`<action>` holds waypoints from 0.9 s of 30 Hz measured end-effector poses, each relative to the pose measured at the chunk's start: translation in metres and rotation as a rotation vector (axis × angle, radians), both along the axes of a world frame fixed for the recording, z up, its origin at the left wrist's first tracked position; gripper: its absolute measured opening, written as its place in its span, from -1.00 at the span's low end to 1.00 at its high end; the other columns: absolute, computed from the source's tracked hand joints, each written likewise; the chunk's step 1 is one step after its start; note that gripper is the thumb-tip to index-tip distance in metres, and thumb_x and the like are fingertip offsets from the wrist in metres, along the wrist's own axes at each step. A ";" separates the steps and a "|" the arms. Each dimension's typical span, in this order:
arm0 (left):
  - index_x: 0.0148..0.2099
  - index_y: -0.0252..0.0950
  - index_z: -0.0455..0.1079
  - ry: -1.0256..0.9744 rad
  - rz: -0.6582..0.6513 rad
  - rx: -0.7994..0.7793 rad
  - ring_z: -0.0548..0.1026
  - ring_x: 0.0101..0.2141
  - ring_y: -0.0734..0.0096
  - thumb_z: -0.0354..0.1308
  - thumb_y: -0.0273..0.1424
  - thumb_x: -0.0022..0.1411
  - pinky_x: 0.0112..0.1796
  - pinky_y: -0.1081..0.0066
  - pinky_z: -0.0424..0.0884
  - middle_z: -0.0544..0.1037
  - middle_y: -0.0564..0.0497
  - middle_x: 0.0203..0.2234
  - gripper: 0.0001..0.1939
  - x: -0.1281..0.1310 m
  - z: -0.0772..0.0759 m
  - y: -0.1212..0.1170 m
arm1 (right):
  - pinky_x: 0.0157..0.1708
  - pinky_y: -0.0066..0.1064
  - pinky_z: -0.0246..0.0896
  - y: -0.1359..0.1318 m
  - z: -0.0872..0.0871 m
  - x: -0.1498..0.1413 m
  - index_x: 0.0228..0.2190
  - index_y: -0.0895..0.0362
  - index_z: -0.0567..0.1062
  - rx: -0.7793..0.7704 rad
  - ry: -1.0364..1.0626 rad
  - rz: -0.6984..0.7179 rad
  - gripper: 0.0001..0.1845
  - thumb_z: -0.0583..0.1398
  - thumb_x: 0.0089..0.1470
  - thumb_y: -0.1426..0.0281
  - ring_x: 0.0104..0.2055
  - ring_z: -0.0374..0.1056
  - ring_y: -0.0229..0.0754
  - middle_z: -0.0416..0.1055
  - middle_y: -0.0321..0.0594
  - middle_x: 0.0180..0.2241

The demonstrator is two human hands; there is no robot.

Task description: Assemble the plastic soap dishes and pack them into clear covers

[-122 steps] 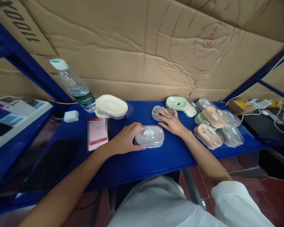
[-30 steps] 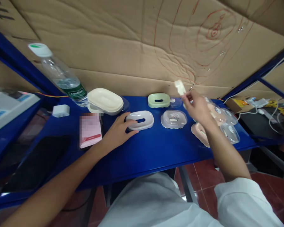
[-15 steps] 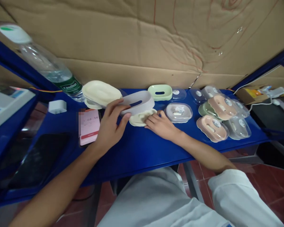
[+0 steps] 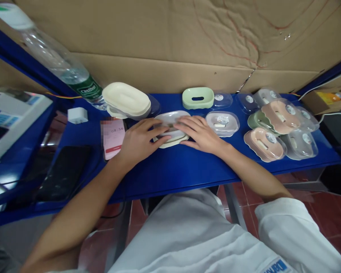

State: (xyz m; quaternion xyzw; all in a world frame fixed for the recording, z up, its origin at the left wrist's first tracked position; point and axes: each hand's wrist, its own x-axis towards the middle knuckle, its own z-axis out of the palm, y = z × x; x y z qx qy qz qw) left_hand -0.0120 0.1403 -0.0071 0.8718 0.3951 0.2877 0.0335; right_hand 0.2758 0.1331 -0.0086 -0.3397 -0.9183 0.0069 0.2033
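Both hands are on an oval soap dish, a pale grey upper part (image 4: 172, 116) sitting over a cream base (image 4: 174, 143). My left hand (image 4: 139, 140) grips its left end, thumb at the front and fingers over the rim. From the right, my right hand (image 4: 201, 134) holds the other end, fingers over the top and thumb low at the front; its fingertips are blurred. The fingers hide much of the dish's middle.
Cream dish parts (image 4: 127, 98) are stacked at the left, near a water bottle (image 4: 82, 81), phone (image 4: 113, 138) and white charger (image 4: 77, 115). A green dish (image 4: 198, 96) stands behind. Lidded dishes (image 4: 265, 144) are piled at the right, with another lidded dish (image 4: 222, 124) nearer.
The pale grey part, tilted in my left hand before, now lies level over the cream base. My right hand has moved from the base onto the grey part. The view has shifted slightly.
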 end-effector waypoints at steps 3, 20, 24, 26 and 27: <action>0.17 -0.11 0.68 0.122 -0.089 -0.020 0.59 0.22 -0.10 0.27 -0.05 0.49 0.23 -0.04 0.55 0.66 -0.17 0.18 -0.62 -0.007 -0.001 0.005 | 0.34 0.11 0.25 0.008 -0.010 0.003 0.30 0.12 0.53 -0.070 -0.036 0.023 -0.52 0.14 0.53 0.19 0.36 0.42 0.17 0.53 0.06 0.31; 0.23 -0.08 0.65 0.175 -0.049 -0.108 0.58 0.24 -0.17 0.31 -0.19 0.47 0.23 -0.12 0.53 0.61 -0.18 0.26 -0.64 -0.011 -0.006 0.014 | 0.52 0.16 0.10 0.005 -0.010 -0.008 0.35 0.09 0.48 -0.121 -0.053 -0.021 -0.45 0.03 0.46 0.55 0.44 0.34 0.02 0.48 0.00 0.36; 0.21 -0.06 0.66 0.144 -0.056 -0.119 0.57 0.24 -0.13 0.29 -0.20 0.46 0.25 -0.11 0.52 0.61 -0.16 0.25 -0.65 -0.012 -0.011 0.016 | 0.49 0.12 0.16 0.007 0.011 0.003 0.30 0.07 0.54 -0.091 -0.036 -0.053 -0.54 0.06 0.53 0.37 0.42 0.38 0.05 0.50 -0.03 0.34; 0.20 -0.07 0.67 0.126 -0.058 -0.118 0.59 0.22 -0.12 0.26 -0.17 0.47 0.24 -0.10 0.53 0.61 -0.16 0.25 -0.65 -0.012 -0.011 0.016 | 0.44 0.09 0.22 0.014 0.029 0.024 0.26 0.07 0.57 -0.025 0.058 -0.176 -0.54 0.02 0.55 0.30 0.39 0.41 0.07 0.54 -0.04 0.30; 0.20 -0.08 0.67 0.120 -0.061 -0.119 0.59 0.22 -0.11 0.24 -0.15 0.48 0.24 -0.10 0.53 0.61 -0.16 0.25 -0.64 -0.012 -0.011 0.016 | 0.42 0.08 0.24 0.019 0.037 0.038 0.25 0.07 0.58 0.006 0.117 -0.267 -0.52 -0.01 0.55 0.30 0.38 0.42 0.07 0.55 -0.05 0.29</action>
